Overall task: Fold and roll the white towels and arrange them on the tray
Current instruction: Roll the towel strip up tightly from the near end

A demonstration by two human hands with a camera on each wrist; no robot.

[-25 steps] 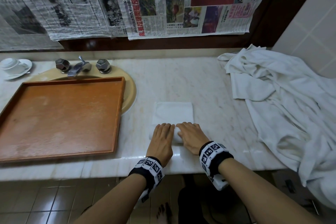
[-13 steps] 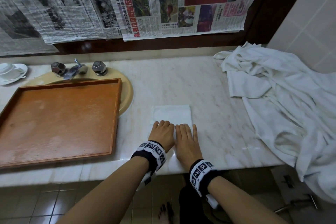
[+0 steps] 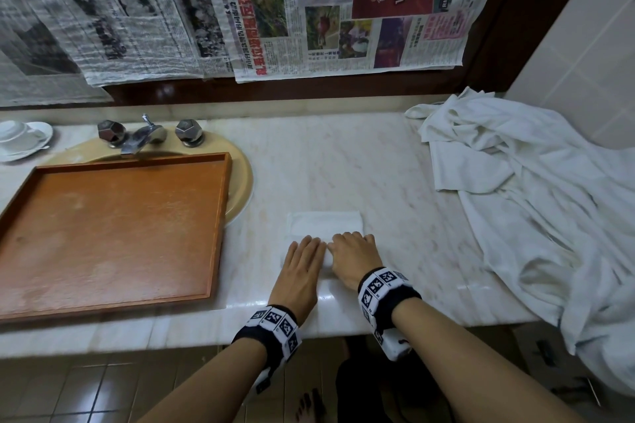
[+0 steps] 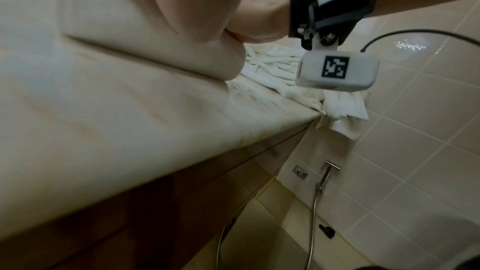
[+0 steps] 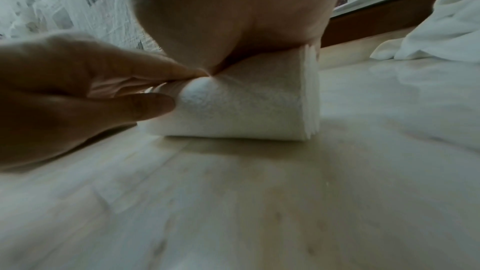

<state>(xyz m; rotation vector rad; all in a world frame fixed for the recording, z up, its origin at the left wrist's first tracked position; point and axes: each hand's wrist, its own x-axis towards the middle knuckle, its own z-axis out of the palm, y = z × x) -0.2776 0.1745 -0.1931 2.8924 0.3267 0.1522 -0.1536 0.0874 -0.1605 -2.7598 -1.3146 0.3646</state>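
Observation:
A small white towel (image 3: 326, 225) lies on the marble counter (image 3: 343, 165), its near part rolled up and its far part still flat. My left hand (image 3: 304, 257) and right hand (image 3: 354, 251) lie side by side on the roll, fingers bent over its top. In the right wrist view the towel roll (image 5: 246, 110) sits under my right palm, and my left hand (image 5: 78, 89) holds its left part between thumb and fingers. The empty brown wooden tray (image 3: 113, 230) sits across the sink at the left.
A heap of loose white towels (image 3: 532, 199) covers the counter's right end and hangs over its edge. A faucet (image 3: 141, 137) and a cup on a saucer (image 3: 20, 137) stand at the back left. Newspaper (image 3: 240, 10) covers the wall behind.
Both hands pushed forward over the roll with the fingers flat, then drew back and bent over it again. The flat part of the towel beyond the roll is shorter.

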